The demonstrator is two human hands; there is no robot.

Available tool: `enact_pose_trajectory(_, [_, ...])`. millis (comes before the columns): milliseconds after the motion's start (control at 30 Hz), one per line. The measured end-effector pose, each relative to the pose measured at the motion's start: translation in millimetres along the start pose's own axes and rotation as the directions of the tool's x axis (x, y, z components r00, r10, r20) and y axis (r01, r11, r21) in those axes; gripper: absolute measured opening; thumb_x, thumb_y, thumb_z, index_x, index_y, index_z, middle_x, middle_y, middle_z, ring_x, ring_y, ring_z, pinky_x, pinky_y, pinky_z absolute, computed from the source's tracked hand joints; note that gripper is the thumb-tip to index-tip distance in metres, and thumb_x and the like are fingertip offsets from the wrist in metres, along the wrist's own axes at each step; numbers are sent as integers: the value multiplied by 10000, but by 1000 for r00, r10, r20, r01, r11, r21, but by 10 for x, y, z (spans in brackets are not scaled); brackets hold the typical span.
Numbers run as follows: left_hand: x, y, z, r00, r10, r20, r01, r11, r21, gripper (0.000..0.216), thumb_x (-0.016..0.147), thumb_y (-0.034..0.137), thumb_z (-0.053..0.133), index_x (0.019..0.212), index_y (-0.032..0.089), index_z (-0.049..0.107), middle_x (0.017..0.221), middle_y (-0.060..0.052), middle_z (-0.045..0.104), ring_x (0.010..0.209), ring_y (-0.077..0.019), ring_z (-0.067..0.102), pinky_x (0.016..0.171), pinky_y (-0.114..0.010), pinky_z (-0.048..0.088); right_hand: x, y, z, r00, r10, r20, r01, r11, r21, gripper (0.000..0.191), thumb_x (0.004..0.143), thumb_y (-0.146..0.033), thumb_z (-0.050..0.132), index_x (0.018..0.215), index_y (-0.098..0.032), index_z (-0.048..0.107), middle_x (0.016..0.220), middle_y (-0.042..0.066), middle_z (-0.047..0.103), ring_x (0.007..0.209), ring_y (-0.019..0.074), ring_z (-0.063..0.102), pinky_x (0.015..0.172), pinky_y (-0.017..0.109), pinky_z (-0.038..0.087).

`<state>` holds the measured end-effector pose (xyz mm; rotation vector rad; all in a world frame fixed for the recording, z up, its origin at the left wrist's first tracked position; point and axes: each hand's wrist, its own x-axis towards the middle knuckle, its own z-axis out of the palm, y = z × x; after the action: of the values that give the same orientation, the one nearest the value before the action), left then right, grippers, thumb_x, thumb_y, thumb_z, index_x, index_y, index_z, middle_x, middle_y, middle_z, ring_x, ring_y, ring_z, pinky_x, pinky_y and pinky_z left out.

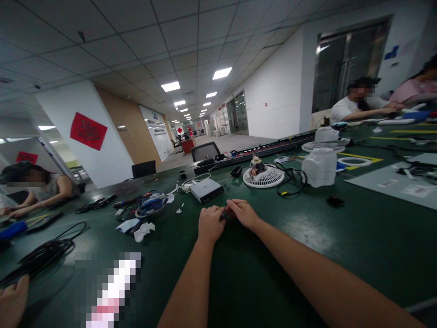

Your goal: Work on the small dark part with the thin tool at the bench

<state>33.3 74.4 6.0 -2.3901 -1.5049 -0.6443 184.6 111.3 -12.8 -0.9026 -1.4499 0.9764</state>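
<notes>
My left hand (210, 222) and my right hand (243, 212) come close together above the green table, both with curled fingers. Between them is a small dark piece (222, 215), gripped by the left hand. A bit of red shows under the right fingers; its shape is too small and shaded to tell. Just beyond the hands lies a grey box-shaped device (206, 187) with a black front. Behind and to the right is a round white fan grille (264, 178) with an exposed motor on top.
A white plastic housing (319, 167) stands on the right, near black cables (294, 182). Left of my hands lie a blue cable bundle (151, 204) and crumpled white paper (144, 231). Another person's hand (13, 298) is at lower left by a coiled black cable (48, 253).
</notes>
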Motion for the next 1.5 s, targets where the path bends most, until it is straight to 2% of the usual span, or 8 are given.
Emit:
enact_pose_trajectory(333, [-9,-22,0,997,-1,-75,4,999,48,365,820,118,582,1150,267,624,1032,-25,650,955,-213,548,849,-387,357,-57,-165,-50,953,-113,-283,92,992,-84,507,845,-634,473,741,-170,650,618,50,664,508,161,624,477,238,472])
enact_pose_trajectory(500, [-11,-24,6,996,-11,-84,15,999,48,345,829,123,577,1136,270,633,1022,-22,654,942,-211,545,838,-389,352,-37,-118,-82,977,-42,-209,11,989,-148,446,880,-566,453,903,-187,687,602,39,677,492,168,631,463,240,445])
enact_pose_trajectory(667, [-9,-28,12,998,-24,-56,27,999,46,354,827,138,594,1156,265,619,1049,-19,653,963,-202,545,846,-376,343,-45,-57,-74,993,-107,40,108,774,-624,28,719,-234,682,718,-207,684,751,49,718,714,196,657,631,253,445])
enact_pose_trajectory(767, [-4,-30,15,998,-48,-44,50,998,41,341,834,163,601,1156,272,620,1051,-14,655,976,-195,549,856,-369,335,-58,-74,-75,989,-1,151,107,707,-699,139,656,-108,684,762,-197,677,771,29,714,720,172,646,642,231,430])
enact_pose_trajectory(1067, [-3,-29,-5,997,-82,-1,82,996,29,352,846,204,609,1192,268,602,1096,-25,645,1028,-190,551,881,-359,330,-61,-231,-172,999,-10,-48,-38,465,-885,162,847,-361,578,863,-205,621,838,87,698,850,237,645,672,280,405])
enact_pose_trajectory(1233, [-4,-32,2,997,-77,-14,77,997,9,345,845,216,613,1188,258,604,1097,-25,646,1019,-188,556,877,-358,334,-14,-314,-253,973,70,-220,-222,540,-812,312,929,-431,419,824,-202,604,835,105,703,779,233,672,638,287,414])
enact_pose_trajectory(1400, [-1,-41,19,997,-79,-23,79,997,0,353,830,213,629,1179,265,608,1083,-19,651,1011,-189,559,878,-361,332,44,-199,-318,970,231,-73,-222,725,-652,204,814,-345,618,709,-199,523,652,23,654,464,140,603,503,242,410])
enact_pose_trajectory(1500, [-3,-45,23,996,-82,-26,82,997,-6,347,833,221,624,1177,266,609,1084,-19,650,1011,-190,560,873,-359,335,74,-80,-331,954,301,14,-263,853,-451,215,751,-227,668,703,-206,459,588,-29,622,457,120,594,467,208,413])
